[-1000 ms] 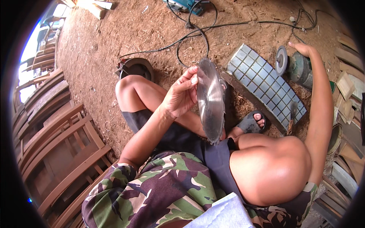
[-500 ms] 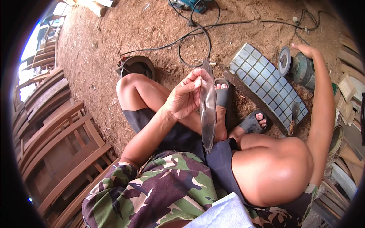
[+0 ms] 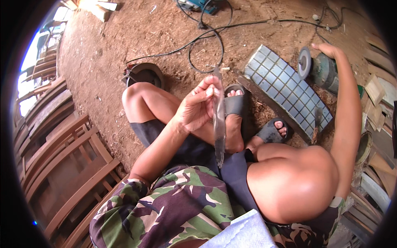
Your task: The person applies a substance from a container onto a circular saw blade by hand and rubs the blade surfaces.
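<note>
In front of my body, my left hand [image 3: 197, 105] pinches a thin toothed circular saw blade [image 3: 219, 124] between thumb and fingers. The blade stands upright, almost edge-on. At the far right, my right hand [image 3: 326, 50] curves round the far side of a green grinder [image 3: 325, 74]. One fingertip points toward its grey disc [image 3: 304, 63]; the other fingers are largely hidden. Left of the grinder a slab of blue-grey square tiles [image 3: 285, 89] on a dark base slants along the ground. A small narrow-bladed tool [image 3: 317, 124] lies across its near end.
A black cable [image 3: 248, 25] loops over the dirt floor to a blue power tool [image 3: 197, 5]. A dark round-guarded tool [image 3: 144, 75] sits beyond my left knee. Wooden chair frames [image 3: 70, 177] are stacked at left, and wood offcuts [image 3: 375, 99] lie at right.
The saw blade has turned narrower to the view and sits slightly further left. The whole scene has shifted a little left; my right hand stays by the grinder.
</note>
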A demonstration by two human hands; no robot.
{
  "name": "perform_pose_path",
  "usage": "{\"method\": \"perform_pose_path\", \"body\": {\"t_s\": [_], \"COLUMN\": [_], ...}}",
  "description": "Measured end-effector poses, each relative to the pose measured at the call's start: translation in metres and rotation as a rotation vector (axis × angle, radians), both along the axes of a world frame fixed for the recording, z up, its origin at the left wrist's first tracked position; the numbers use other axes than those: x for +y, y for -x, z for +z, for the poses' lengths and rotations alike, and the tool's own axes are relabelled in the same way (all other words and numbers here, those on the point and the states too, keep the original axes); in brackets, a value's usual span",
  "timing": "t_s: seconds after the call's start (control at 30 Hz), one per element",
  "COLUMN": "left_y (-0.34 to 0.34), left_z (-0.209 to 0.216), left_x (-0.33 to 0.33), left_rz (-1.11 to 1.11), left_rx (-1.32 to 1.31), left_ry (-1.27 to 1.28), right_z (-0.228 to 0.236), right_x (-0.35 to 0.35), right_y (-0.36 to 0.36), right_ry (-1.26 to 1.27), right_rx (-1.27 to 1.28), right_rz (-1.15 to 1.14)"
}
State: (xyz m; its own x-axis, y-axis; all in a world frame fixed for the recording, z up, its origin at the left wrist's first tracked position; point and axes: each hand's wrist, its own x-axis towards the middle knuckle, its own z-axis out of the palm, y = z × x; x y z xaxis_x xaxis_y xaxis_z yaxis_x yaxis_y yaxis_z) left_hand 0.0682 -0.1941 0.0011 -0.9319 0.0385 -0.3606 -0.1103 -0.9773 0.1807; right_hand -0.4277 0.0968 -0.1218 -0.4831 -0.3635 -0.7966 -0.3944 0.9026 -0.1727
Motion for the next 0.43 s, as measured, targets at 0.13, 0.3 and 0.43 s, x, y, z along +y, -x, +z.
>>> {"method": "perform_pose_path", "body": {"t_s": [0.13, 0.3, 0.43], "left_y": [-0.004, -0.022, -0.002], "left_z": [0.005, 0.006, -0.016], "left_x": [0.000, -0.010, -0.005], "left_rz": [0.005, 0.004, -0.067], "left_rx": [-0.011, -0.059, 0.069], "left_ry": [0.054, 0.095, 0.069], "right_z": [0.014, -0.022, -0.049], "right_x": [-0.021, -0.043, 0.004], "right_y": [-0.020, -0.021, 0.052], "right_ry": [-0.061, -0.106, 0.368], "right_rx": [0.035, -0.043, 0.091], "right_rz": [0.023, -0.010, 0.061]}}
